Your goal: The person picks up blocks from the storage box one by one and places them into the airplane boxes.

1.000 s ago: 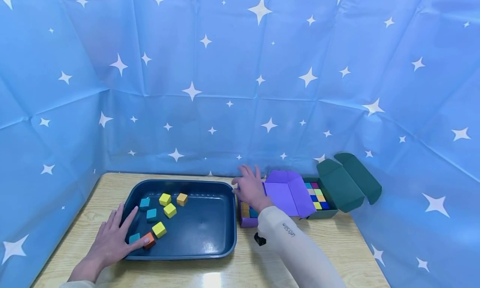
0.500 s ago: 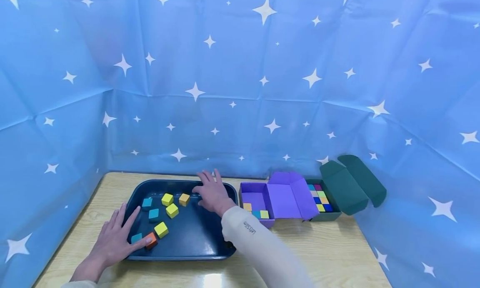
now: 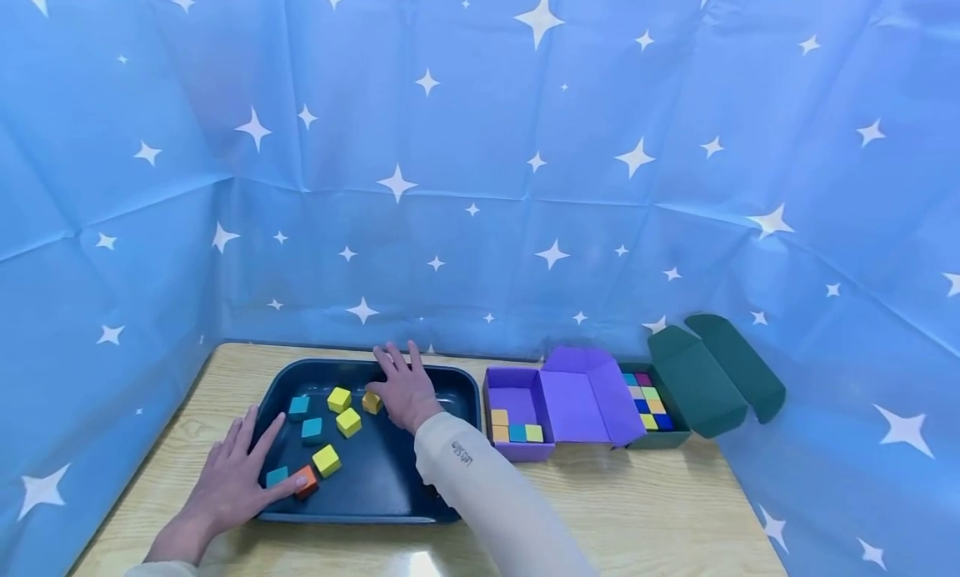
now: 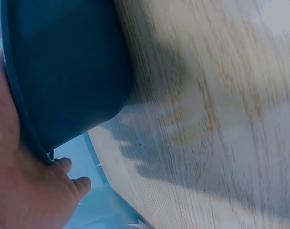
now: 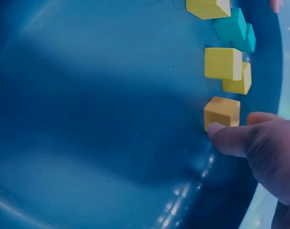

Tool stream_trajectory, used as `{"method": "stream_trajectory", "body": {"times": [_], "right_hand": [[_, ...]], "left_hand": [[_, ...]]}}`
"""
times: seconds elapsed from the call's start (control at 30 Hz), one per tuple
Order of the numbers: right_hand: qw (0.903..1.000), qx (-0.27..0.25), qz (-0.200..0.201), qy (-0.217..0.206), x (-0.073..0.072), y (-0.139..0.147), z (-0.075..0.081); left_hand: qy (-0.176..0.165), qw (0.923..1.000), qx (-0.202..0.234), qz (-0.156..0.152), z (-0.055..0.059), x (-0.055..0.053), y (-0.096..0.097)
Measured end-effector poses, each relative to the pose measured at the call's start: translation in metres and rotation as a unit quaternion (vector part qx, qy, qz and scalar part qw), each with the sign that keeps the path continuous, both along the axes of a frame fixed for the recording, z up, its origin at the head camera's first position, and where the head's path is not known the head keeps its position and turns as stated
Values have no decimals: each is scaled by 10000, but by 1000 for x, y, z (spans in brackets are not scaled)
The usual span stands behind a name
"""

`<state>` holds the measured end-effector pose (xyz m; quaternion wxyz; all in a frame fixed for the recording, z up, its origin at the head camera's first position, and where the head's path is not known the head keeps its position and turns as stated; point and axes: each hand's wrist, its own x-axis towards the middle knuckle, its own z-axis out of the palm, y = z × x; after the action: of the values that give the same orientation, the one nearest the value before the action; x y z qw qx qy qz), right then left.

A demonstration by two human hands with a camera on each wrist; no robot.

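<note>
My left hand [image 3: 225,487] lies over the left side of a dark blue tray [image 3: 375,481], fingers spread and fairly straight. Its thumb touches a red-orange cube [image 3: 306,482] inside. In the left wrist view, the hand [image 4: 28,191] overlaps the tray's rim. My right hand [image 3: 408,398] reaches into the tray's back, fingers extended, with the thumb tip at a light orange cube [image 5: 221,112]. One finger shows just behind that cube, which sits on the tray floor. Yellow cubes [image 3: 348,423] and teal cubes [image 3: 312,431] lie to its left.
Right of the tray stands an open purple box [image 3: 522,453] holding light orange, teal and yellow cubes along its left and front. Beyond its raised lid [image 3: 573,406] is an open green box [image 3: 660,438] with rows of coloured cubes. A blue starry curtain [image 3: 480,160] encloses the wooden table [image 3: 637,510].
My right hand has travelled left from the purple box, across the tray, to the light orange cube. The purple box's cubes now show uncovered. The left hand keeps its place.
</note>
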<state>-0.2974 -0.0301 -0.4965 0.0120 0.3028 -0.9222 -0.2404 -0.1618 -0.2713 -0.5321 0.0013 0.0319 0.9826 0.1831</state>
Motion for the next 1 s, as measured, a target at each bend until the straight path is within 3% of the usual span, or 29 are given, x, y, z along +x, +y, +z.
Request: {"method": "stream_trajectory", "body": {"times": [0.17, 0.37, 1.0], "right_hand": [[9999, 146, -70, -29, -1, -2, -7], [9999, -37, -118, -94, -4, -3, -14], [9999, -120, 5, -90, -6, -4, -13]], "left_hand": [[41, 10000, 14, 0, 0, 0, 1], [36, 10000, 39, 5, 0, 1, 2], [29, 10000, 64, 32, 0, 0, 1]]}}
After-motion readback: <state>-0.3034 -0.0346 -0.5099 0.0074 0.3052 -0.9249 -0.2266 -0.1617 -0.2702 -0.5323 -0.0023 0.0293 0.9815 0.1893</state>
